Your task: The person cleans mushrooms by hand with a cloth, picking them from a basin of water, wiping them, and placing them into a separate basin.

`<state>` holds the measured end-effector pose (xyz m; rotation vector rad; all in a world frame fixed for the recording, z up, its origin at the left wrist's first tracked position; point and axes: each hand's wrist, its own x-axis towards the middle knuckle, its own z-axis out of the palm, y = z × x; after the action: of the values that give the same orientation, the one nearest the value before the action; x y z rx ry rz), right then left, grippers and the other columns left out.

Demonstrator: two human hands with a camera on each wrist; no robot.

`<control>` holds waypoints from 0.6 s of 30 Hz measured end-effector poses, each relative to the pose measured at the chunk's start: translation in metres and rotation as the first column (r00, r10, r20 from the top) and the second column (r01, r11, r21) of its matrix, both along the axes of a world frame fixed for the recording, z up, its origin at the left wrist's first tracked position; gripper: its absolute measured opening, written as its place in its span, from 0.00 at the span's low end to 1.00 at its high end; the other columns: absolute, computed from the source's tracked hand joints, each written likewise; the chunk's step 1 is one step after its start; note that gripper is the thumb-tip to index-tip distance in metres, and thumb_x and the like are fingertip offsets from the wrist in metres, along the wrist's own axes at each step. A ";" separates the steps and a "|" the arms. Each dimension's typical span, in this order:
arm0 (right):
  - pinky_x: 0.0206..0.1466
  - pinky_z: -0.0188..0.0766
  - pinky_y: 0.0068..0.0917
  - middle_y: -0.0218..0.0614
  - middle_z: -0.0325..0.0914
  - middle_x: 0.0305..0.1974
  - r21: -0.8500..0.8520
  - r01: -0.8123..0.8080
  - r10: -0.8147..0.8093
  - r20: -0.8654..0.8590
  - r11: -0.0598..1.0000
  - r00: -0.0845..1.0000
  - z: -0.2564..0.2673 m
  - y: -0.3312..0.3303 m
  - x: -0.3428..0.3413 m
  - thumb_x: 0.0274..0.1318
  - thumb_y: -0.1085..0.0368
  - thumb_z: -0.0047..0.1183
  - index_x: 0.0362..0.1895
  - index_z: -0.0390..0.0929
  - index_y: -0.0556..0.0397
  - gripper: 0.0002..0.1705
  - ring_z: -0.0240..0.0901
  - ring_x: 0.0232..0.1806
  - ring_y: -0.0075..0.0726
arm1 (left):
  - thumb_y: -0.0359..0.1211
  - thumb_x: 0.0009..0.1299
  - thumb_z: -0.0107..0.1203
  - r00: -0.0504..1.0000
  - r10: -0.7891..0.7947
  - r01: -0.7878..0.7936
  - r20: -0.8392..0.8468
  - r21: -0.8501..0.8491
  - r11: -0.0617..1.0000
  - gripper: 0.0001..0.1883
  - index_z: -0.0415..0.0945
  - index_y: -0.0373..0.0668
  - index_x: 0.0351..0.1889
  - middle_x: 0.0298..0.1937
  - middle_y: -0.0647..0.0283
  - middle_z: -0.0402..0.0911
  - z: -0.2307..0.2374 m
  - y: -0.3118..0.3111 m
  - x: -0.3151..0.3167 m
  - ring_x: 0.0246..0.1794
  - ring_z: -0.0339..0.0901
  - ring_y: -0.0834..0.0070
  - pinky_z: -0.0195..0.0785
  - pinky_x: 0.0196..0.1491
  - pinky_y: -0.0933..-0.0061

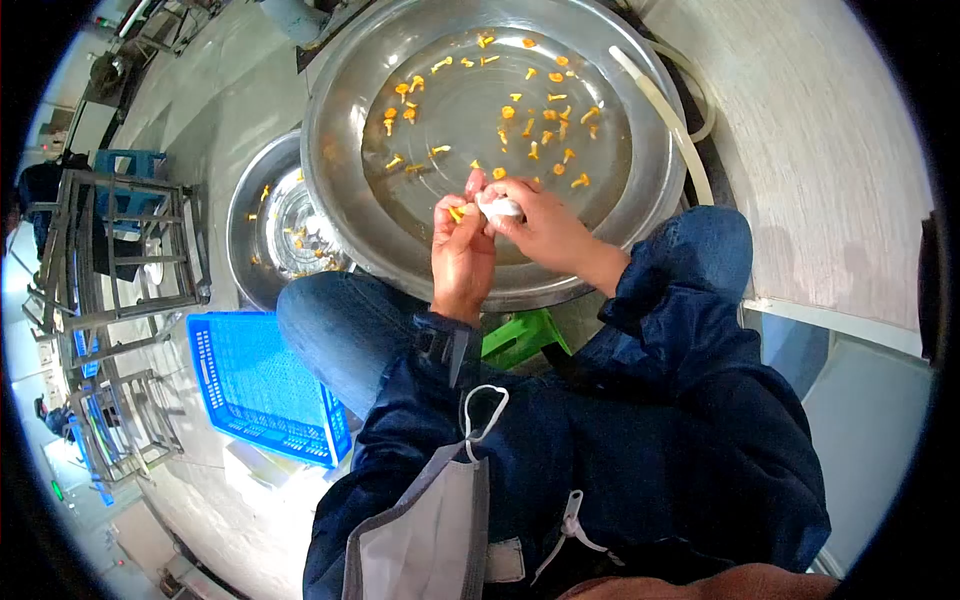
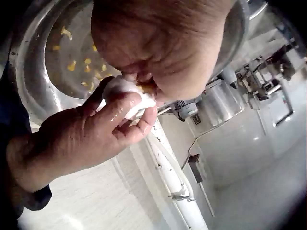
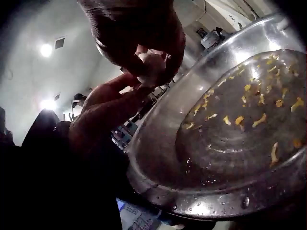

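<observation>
Over the near rim of a wide steel basin (image 1: 335, 185), both hands come together. My left hand (image 1: 463, 258) pinches a small yellow mushroom (image 1: 456, 213), chanterelle-like, between thumb and fingers. Right against it, my right hand (image 1: 545, 228) grips a wet, wadded white cloth (image 1: 503, 209). In the left wrist view the cloth (image 2: 120, 87) bulges between the right thumb and fingers, pressed close to the left fingertips, which partly hide the mushroom. Many more yellow-orange mushrooms (image 1: 508, 112) lie scattered in the basin's shallow water.
A smaller steel basin (image 1: 240, 225) with some mushroom pieces stands to the left. Below it sits a blue plastic crate (image 1: 265, 385). A pale hose (image 1: 660, 105) hangs over the big basin's right rim. Between the knees is a green stool (image 1: 525, 338); metal racks (image 1: 120, 250) stand far left.
</observation>
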<state>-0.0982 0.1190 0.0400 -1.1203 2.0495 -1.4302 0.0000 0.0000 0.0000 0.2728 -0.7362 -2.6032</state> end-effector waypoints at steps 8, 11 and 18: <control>0.50 0.74 0.35 0.42 0.80 0.47 0.001 0.056 -0.055 0.088 0.998 0.995 0.023 0.013 -0.015 0.63 0.63 0.53 0.52 0.70 0.54 0.16 0.79 0.48 0.43 | 0.33 0.77 0.51 0.957 -0.040 0.081 0.288 -0.129 0.988 0.07 0.73 0.45 0.49 0.51 0.64 0.78 0.017 0.004 0.000 0.52 0.77 0.74 0.75 0.55 0.69; 0.52 0.74 0.33 0.43 0.79 0.51 -0.015 0.055 -0.054 0.065 0.998 0.996 0.022 0.014 -0.014 0.63 0.65 0.53 0.55 0.70 0.53 0.17 0.79 0.49 0.42 | 0.33 0.78 0.51 0.915 -0.036 0.166 0.402 -0.296 0.941 0.13 0.74 0.38 0.56 0.51 0.61 0.80 0.020 -0.001 0.002 0.48 0.79 0.77 0.77 0.51 0.73; 0.55 0.73 0.33 0.42 0.81 0.53 -0.076 0.024 -0.031 -0.088 0.997 0.996 0.013 0.003 -0.010 0.63 0.65 0.51 0.59 0.73 0.54 0.20 0.79 0.52 0.40 | 0.28 0.74 0.55 0.925 0.084 0.154 0.372 -0.566 0.810 0.14 0.77 0.33 0.55 0.44 0.63 0.83 0.017 0.000 -0.001 0.42 0.80 0.77 0.75 0.47 0.76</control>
<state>-0.1078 0.1216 0.0527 -1.2111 2.0948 -1.5071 -0.0007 0.0005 0.0170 0.5801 -1.6524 -2.2192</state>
